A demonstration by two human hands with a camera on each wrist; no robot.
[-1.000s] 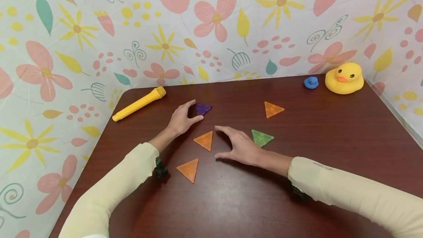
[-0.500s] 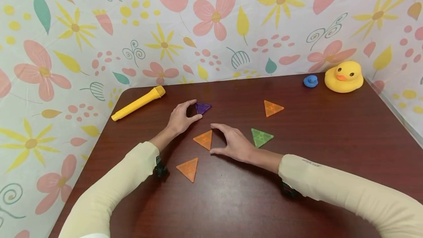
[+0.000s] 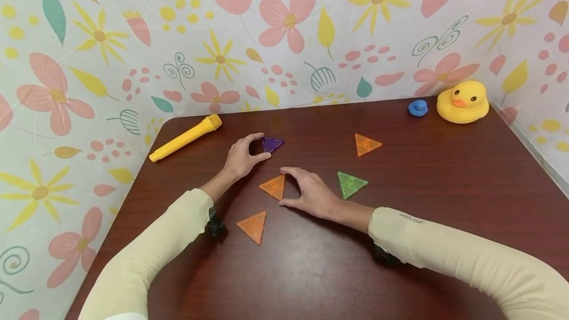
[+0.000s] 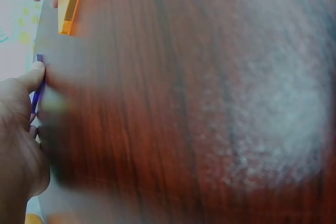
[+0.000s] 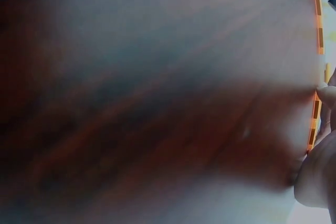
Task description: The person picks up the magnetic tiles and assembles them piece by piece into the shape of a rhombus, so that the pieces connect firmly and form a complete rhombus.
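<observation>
My left hand [image 3: 242, 156] pinches a purple triangular magnetic tile [image 3: 274, 144] lying on the table, thumb at its near corner and forefinger at its far left corner. In the left wrist view the thumb meets the edge of the purple tile [image 4: 37, 95]. Closer to the middle, my right hand [image 3: 313, 194] spans the right side of an orange triangular magnetic tile [image 3: 272, 187], thumb and forefinger at two of its corners. The right wrist view shows that orange tile [image 5: 314, 123] edge-on between the fingers, dark magnets visible in its side.
Another orange tile [image 3: 254, 227] lies nearer the front. A green tile [image 3: 351, 184] and a third orange tile [image 3: 366, 144] are on the right. A yellow toy microphone [image 3: 186, 138] sits back left; blue [image 3: 418, 108] and yellow [image 3: 462, 105] ducks stand back right, by the flowered cloth [image 3: 266, 78].
My right hand has moved left from beside the orange tile until its thumb and forefinger are at the tile's corners. The left hand has drawn in slightly on the purple tile.
</observation>
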